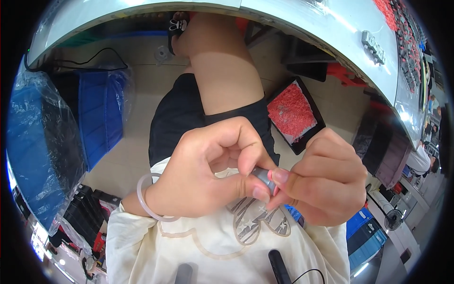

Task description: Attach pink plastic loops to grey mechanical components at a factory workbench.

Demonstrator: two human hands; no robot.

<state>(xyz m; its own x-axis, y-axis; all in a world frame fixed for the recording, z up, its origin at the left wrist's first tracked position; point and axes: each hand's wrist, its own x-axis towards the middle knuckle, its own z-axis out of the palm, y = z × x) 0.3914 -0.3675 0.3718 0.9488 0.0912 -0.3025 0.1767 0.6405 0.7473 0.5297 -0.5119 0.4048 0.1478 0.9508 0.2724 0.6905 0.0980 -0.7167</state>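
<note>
Above my lap, my left hand (215,173) pinches a small grey rounded part (262,177) between thumb and curled forefinger. My right hand (331,182) meets it from the right, its fingers folded in. Between the right thumb and forefinger is a small pink piece (270,175), pressed against the grey part's end. Most of both parts is covered by fingertips, so their full shape does not show. A pale bangle (142,194) circles my left wrist.
Ahead curves a white worktable (312,26) bearing a grey metal block (373,47) and a heap of red and dark pieces (410,57). Below its edge, a black tray (313,128) holds many small red pieces (291,111). Blue plastic-wrapped containers (42,137) stand at left.
</note>
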